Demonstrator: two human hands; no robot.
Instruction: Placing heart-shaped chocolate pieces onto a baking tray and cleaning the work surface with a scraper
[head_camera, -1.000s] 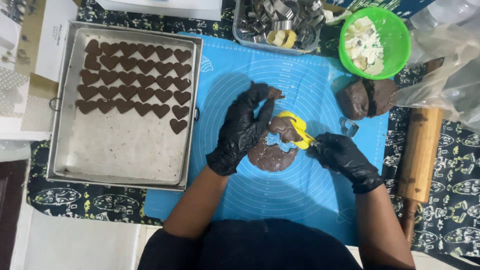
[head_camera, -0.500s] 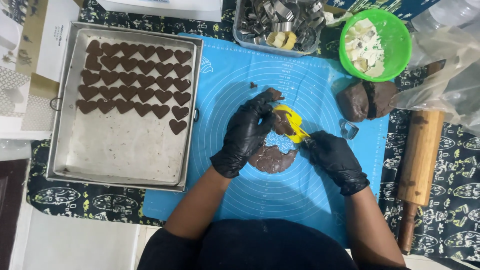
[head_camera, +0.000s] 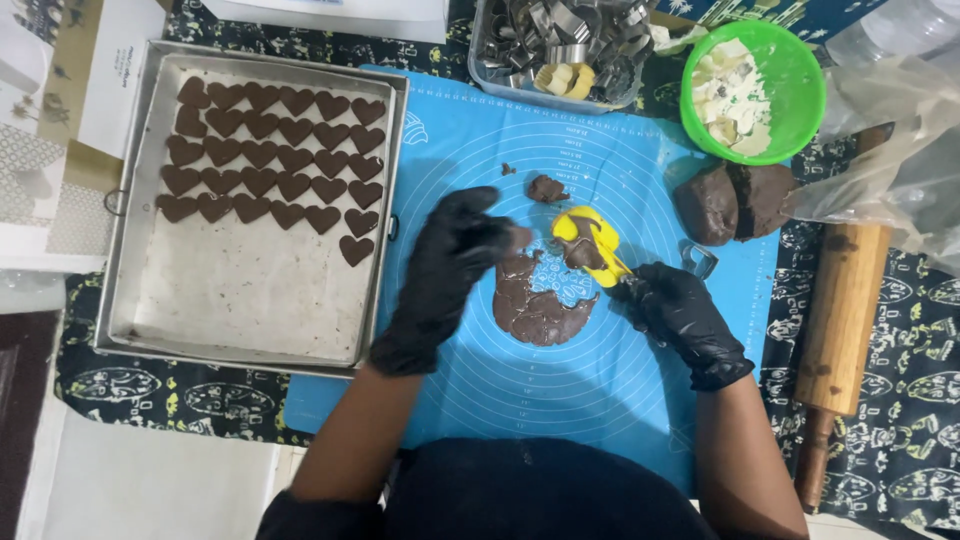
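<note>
Blue mat (head_camera: 600, 400), yellow spatula (head_camera: 590, 245) angled up-left, right hand (head_camera: 685, 315) gripping handle

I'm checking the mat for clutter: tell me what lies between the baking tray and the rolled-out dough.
In the head view, only the left hand lies on the blue mat between the baking tray and the rolled-out dough.

matt metal tray (head_camera: 140, 300), smooth blue silicone mat (head_camera: 600, 400), glossy black gloves, wooden rolling pin (head_camera: 845, 310)
</note>
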